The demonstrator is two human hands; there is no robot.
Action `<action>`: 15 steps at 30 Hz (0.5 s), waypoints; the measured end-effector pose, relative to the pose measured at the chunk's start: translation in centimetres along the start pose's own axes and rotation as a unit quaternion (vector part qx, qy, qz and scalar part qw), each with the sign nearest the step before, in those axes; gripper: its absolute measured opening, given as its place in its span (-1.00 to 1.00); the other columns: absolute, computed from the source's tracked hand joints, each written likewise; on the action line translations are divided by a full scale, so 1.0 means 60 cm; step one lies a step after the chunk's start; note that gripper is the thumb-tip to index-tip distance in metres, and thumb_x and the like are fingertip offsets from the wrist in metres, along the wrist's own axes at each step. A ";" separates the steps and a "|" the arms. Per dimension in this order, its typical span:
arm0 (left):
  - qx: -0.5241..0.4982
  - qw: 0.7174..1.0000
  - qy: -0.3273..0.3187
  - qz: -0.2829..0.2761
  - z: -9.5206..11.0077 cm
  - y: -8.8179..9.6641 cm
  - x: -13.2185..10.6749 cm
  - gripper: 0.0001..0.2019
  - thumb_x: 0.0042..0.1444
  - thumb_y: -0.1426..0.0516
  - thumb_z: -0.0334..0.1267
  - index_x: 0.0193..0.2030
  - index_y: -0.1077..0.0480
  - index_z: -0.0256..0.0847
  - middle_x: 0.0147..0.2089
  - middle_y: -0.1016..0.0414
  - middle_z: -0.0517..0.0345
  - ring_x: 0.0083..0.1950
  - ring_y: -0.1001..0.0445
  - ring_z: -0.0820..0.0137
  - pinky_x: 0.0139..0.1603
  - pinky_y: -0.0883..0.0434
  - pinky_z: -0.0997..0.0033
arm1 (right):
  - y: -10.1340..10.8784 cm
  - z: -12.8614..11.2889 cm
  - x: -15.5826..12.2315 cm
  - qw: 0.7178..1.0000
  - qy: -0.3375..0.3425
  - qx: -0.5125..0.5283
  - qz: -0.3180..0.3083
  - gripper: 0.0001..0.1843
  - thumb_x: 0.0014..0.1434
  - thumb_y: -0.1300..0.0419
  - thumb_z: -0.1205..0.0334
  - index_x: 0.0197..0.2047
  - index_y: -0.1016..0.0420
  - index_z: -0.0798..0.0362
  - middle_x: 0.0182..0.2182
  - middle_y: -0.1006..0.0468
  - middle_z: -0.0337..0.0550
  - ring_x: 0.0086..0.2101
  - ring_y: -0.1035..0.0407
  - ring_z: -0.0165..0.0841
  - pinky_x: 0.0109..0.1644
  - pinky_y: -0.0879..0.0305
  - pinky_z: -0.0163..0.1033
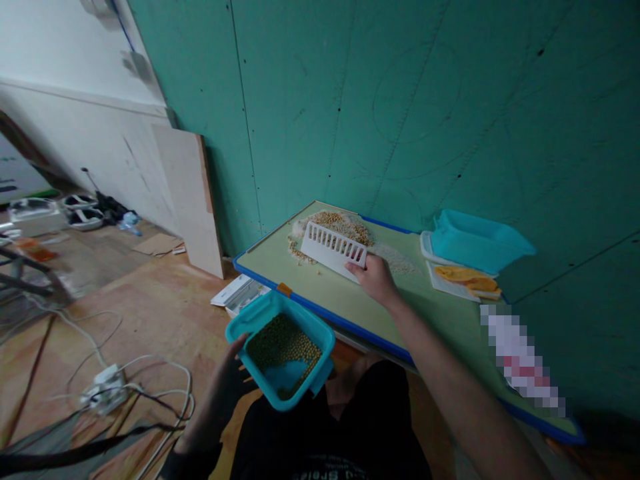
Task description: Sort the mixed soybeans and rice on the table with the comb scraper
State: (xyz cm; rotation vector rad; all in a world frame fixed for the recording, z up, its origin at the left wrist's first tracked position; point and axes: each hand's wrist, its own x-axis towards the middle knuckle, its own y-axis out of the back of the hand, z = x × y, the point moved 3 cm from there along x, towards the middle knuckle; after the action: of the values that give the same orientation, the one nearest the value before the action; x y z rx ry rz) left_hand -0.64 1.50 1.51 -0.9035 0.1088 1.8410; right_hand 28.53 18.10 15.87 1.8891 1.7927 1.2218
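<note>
My left hand (235, 367) grips the left side of a turquoise plastic tub (323, 337), held tilted below the table's near edge. Dark green beans and yellowish beans (306, 350) lie inside it. My right hand (370, 272) is closed on the right end of a white slotted plastic strip (325, 257), which stands on edge on the pale green tabletop (350, 303). Just behind the strip spreads a pile of yellowish beans (327, 219) mixed with white grains (395, 259) that trail to the right. Some loose beans lie left of the strip.
A second turquoise tub (480, 240) stands at the table's right, beside an orange-yellow cloth (465, 279) on a white tray. A green wall (310, 120) backs the table. A power strip (107, 390) with cables lies on the floor left. A board (187, 193) leans on the wall.
</note>
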 end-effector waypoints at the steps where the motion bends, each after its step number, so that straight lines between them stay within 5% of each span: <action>1: 0.002 1.000 0.002 0.001 0.000 0.000 0.000 -0.52 0.09 -0.27 0.10 0.01 -0.51 -0.20 -0.12 -0.68 -0.03 -0.07 -0.65 -0.01 -0.20 -0.61 0.13 | 0.000 0.001 0.000 1.000 -0.002 -0.007 -0.001 -0.81 0.17 -0.31 0.23 -0.19 -0.65 0.15 -0.25 -0.72 0.04 -0.22 -0.59 -0.15 -0.18 -0.38 -0.23; 10: -0.011 0.999 -0.034 -0.014 -0.006 0.007 0.001 -0.23 -0.03 -0.34 0.15 0.29 -0.34 -0.09 -0.18 -0.69 0.07 -0.07 -0.65 0.01 -0.27 -0.59 0.23 | -0.006 0.009 0.000 0.999 0.009 0.027 -0.015 -0.83 0.16 -0.30 0.23 -0.23 -0.64 0.15 -0.28 -0.72 0.02 -0.26 -0.59 -0.17 -0.20 -0.39 -0.23; 15: -0.004 1.000 -0.001 -0.019 -0.007 0.007 0.006 -0.23 -0.01 -0.31 0.19 0.27 -0.37 -0.20 -0.15 -0.70 0.01 -0.03 -0.65 0.02 -0.19 -0.60 0.21 | -0.009 0.010 0.000 0.997 0.016 0.070 -0.025 -0.84 0.15 -0.30 0.24 -0.22 -0.64 0.13 -0.25 -0.72 0.03 -0.24 -0.59 -0.14 -0.11 -0.44 -0.16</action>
State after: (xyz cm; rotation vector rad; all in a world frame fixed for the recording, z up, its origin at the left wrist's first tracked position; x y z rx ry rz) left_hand -0.86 1.38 0.87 -0.9041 0.0837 1.8086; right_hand 28.57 18.39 15.14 1.8946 1.9768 1.1435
